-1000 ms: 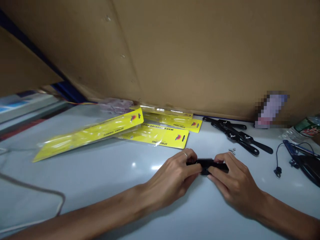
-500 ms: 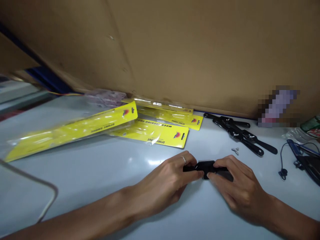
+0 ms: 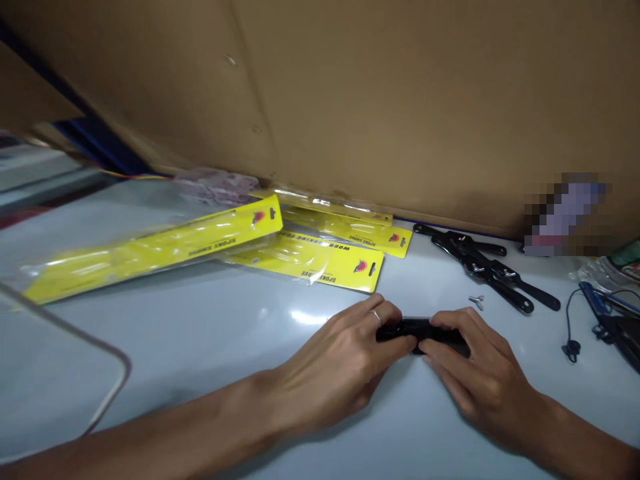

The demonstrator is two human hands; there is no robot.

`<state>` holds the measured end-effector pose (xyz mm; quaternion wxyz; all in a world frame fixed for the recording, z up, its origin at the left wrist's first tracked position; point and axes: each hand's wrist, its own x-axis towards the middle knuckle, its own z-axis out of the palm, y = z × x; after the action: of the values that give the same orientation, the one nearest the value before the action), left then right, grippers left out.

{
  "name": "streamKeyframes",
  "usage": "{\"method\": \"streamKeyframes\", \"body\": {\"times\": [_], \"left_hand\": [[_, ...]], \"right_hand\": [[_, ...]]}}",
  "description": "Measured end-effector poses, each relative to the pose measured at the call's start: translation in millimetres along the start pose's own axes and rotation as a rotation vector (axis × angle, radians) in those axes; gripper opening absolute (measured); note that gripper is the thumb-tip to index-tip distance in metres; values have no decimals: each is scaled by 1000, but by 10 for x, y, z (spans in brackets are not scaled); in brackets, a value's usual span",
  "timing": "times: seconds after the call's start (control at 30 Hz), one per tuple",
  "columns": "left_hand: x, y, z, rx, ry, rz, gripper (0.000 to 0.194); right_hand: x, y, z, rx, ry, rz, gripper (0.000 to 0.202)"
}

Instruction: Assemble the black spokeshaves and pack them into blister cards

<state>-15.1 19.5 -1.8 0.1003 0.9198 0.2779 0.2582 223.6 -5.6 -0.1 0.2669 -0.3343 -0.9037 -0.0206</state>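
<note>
A black spokeshave [image 3: 416,328] is held level just over the table, its middle showing between my hands. My left hand [image 3: 350,357], with a ring on one finger, is closed round its left side, the thumb pressed at the near edge of the middle. My right hand [image 3: 483,367] pinches the other side between thumb and fingers. Both palms cover much of the handles. Beyond my right hand a small silver wing screw [image 3: 477,302] lies loose. Several more black spokeshaves [image 3: 480,267] with wing screws lie crossed in a pile behind it.
Yellow spokeshave packages [image 3: 345,265] with clear plastic fronts overlap at the back left. Crumpled clear plastic [image 3: 215,183] lies behind them. A pale cable [image 3: 117,357] bends across the left. Earphones [image 3: 571,349] and a dark blue-black object [image 3: 613,327] lie at right. A brown board [image 3: 380,113] rises behind the table.
The spokeshave has tilted in my hands, so its middle looks narrower. Both hands keep their grip. The whole view has shifted slightly.
</note>
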Motion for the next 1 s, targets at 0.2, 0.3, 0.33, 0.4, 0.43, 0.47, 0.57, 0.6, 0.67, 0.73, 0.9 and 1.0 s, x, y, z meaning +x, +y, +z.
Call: {"method": "streamKeyframes", "body": {"times": [0.2, 0.3, 0.33, 0.4, 0.43, 0.47, 0.57, 0.6, 0.67, 0.73, 0.9, 1.0], "left_hand": [[22, 91, 43, 271, 69, 21, 18], [38, 94, 91, 236, 111, 34, 14], [43, 86, 102, 232, 122, 50, 14], [55, 67, 106, 232, 126, 88, 13], [60, 58, 99, 227, 127, 109, 14], [65, 50, 88, 218, 123, 124, 15], [74, 38, 44, 196, 84, 141, 17], [75, 36, 33, 198, 70, 142, 17], [75, 31, 20, 209, 51, 154, 19], [74, 26, 20, 216, 61, 179, 19], [81, 31, 11, 150, 62, 175, 17], [77, 36, -1, 98, 55, 147, 17]], "right_hand": [[10, 6, -9, 78, 9, 55, 24], [-18, 20, -33, 76, -15, 177, 26], [-31, 30, -40, 82, -24, 216, 26], [-53, 52, -51, 112, -55, 263, 20], [-60, 62, -54, 125, -77, 277, 17], [-65, 70, -56, 135, -98, 283, 14], [-64, 78, -54, 150, -152, 280, 14], [-62, 78, -53, 160, -164, 278, 15], [-62, 78, -51, 191, -189, 281, 18], [-64, 80, -54, 215, -215, 284, 19], [-71, 85, -67, 223, -252, 277, 25], [-80, 89, -64, 232, -237, 269, 29]]}}
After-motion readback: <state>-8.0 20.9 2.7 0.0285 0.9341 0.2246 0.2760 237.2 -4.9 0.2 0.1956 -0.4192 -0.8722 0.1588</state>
